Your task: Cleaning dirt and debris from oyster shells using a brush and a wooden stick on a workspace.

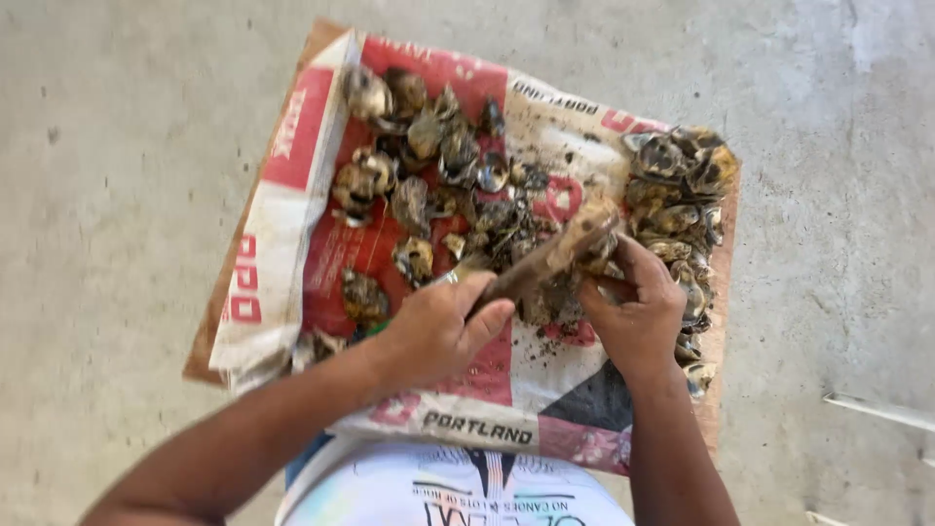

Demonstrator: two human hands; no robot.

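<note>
Centrally, the left hand [433,326] grips a dirty wooden-handled tool [545,258]; the right hand [633,307] pinches a muddy oyster shell [596,255] over the printed sack [487,390]. Shell judged hard, rough, slippery, sharp-edged: hold across its thick hinge end.

Left hand [436,326] grips wooden stick [545,255]; right hand [635,310] pinches shell [596,255].

The floor [117,175] is matt grey concrete, rough and blotchy. On it lies a woven plastic sack [487,390], printed red and white, faintly shiny and smeared with dirt. Above the fingers [467,292] of the left hand, the shells [429,146] look hard, rough, muddy and dull. The stick [555,255] between both hands looks like worn brown wood.
</note>
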